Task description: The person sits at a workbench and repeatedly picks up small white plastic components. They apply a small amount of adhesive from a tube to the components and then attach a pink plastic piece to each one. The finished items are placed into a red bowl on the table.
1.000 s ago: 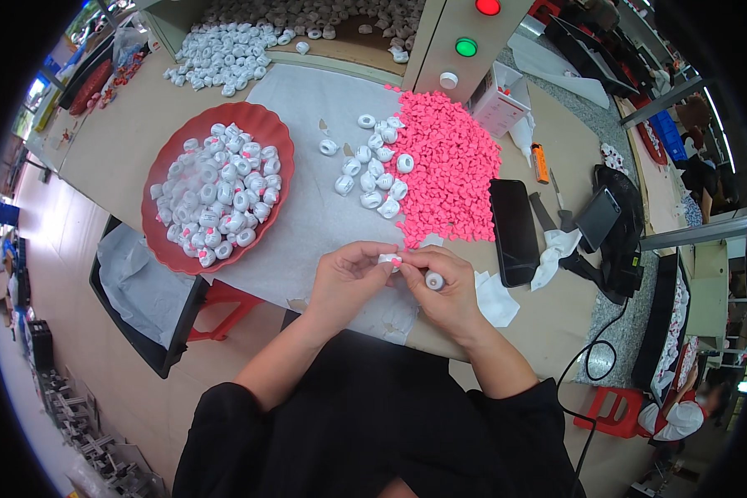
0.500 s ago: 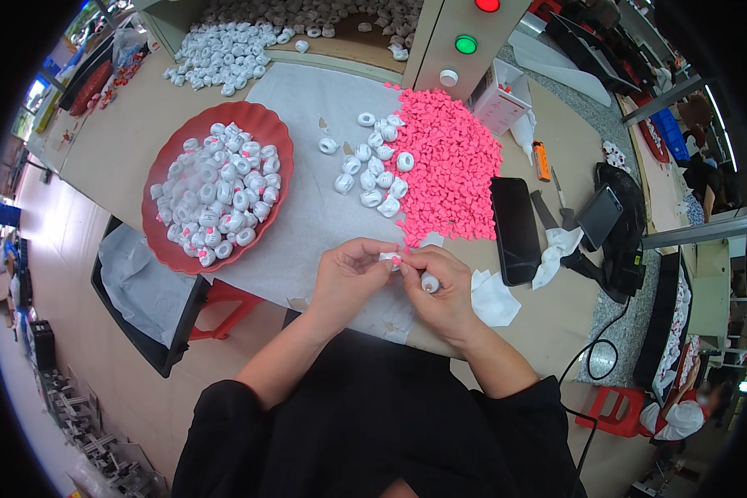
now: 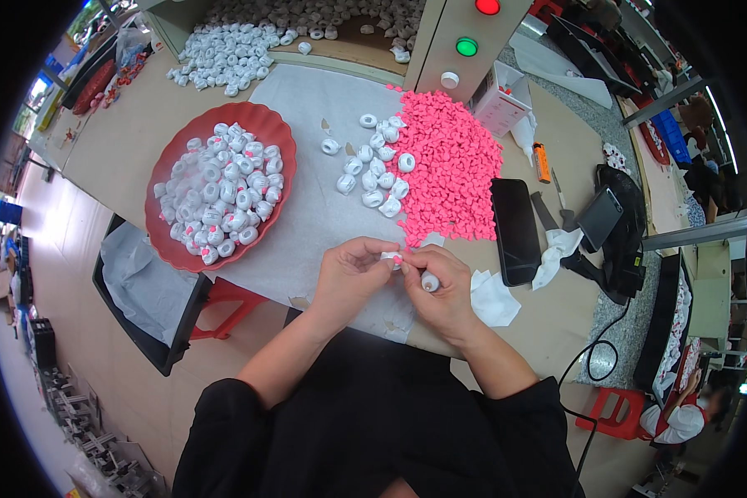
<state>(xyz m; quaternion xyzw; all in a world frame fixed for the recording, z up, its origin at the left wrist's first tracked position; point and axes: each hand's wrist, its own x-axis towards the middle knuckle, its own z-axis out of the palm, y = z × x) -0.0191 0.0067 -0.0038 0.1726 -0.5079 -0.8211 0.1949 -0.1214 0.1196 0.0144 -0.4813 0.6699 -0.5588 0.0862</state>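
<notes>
My left hand (image 3: pixel 353 272) pinches a small white ring-like piece (image 3: pixel 388 258) between thumb and fingertips. A bright pink bit (image 3: pixel 397 260) shows on that piece. My right hand (image 3: pixel 441 292) meets it from the other side, its fingertips at the pink bit. Its curled fingers also grip a white, round-ended thing like a small bottle (image 3: pixel 430 282), mostly hidden in the palm. Just beyond my hands lies a large heap of pink bits (image 3: pixel 448 166). Several loose white pieces (image 3: pixel 372 198) lie along its left side.
To the left, a red scalloped bowl (image 3: pixel 287 166) holds many white pieces, some with pink bits. A black phone (image 3: pixel 515 232), an orange lighter (image 3: pixel 541 163), a knife (image 3: pixel 559 192) and white cloths (image 3: pixel 495 300) lie to the right. A shelf with lit buttons (image 3: pixel 466 45) stands behind.
Both hands keep the same place and hold. The view has shifted very slightly; nothing on the table has visibly moved.
</notes>
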